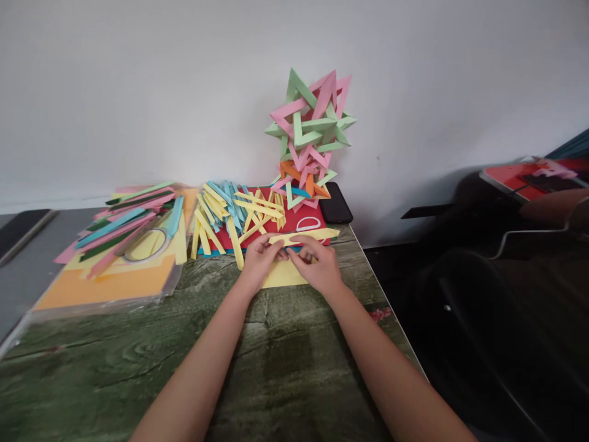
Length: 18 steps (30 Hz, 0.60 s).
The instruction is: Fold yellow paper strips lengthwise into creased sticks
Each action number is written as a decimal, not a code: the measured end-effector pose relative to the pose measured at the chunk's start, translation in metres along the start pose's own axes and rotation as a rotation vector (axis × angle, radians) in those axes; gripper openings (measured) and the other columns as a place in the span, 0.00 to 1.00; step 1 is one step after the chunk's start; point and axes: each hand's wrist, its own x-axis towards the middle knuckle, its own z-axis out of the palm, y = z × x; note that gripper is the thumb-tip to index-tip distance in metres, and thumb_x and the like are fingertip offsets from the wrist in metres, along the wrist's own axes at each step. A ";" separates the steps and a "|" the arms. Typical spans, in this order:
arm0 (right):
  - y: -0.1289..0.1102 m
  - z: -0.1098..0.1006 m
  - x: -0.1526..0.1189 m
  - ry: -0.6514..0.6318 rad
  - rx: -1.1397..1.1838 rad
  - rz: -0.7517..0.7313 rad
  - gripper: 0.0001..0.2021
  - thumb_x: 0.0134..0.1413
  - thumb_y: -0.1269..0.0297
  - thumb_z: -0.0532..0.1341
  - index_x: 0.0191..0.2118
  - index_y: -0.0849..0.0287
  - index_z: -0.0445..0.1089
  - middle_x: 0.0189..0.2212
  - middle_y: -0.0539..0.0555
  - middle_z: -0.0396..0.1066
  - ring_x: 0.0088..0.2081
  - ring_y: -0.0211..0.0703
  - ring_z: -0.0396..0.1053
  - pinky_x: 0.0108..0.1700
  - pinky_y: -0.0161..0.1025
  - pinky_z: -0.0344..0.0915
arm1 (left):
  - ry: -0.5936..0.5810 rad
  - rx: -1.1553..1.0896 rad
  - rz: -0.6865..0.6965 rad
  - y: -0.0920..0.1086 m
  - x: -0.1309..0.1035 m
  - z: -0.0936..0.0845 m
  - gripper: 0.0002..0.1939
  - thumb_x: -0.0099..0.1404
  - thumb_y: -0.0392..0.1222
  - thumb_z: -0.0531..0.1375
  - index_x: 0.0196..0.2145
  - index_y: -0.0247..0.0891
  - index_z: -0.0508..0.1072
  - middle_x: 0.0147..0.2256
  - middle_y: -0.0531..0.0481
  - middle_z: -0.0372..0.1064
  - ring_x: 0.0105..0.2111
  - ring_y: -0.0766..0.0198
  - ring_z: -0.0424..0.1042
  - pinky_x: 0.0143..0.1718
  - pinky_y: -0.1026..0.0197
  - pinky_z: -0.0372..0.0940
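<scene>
My left hand (261, 261) and my right hand (319, 263) pinch a narrow strip of yellow paper (322, 234) between them, its pointed end reaching out to the right. Under my hands a flat yellow sheet (284, 275) lies on the table. Just beyond is a red sheet (294, 216) with a white-handled tool (308, 224) on it, partly hidden by the strip. Folded yellow strips (262, 212) and blue strips (234, 199) are heaped to the left of my hands.
A pink and green folded-paper star model (317, 126) rises at the back by the wall. Beside it lies a black phone (337, 204). On the left, coloured strips and a roll of tape (166, 245) rest on orange paper (105, 285). The table's edge (391, 304) runs along the right.
</scene>
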 end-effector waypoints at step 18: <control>0.007 -0.001 0.005 -0.046 0.108 0.145 0.10 0.50 0.57 0.54 0.34 0.53 0.68 0.15 0.46 0.63 0.18 0.36 0.61 0.22 0.31 0.55 | -0.147 -0.014 -0.018 0.004 -0.005 0.004 0.18 0.50 0.43 0.62 0.40 0.35 0.72 0.37 0.45 0.72 0.38 0.62 0.70 0.43 0.60 0.63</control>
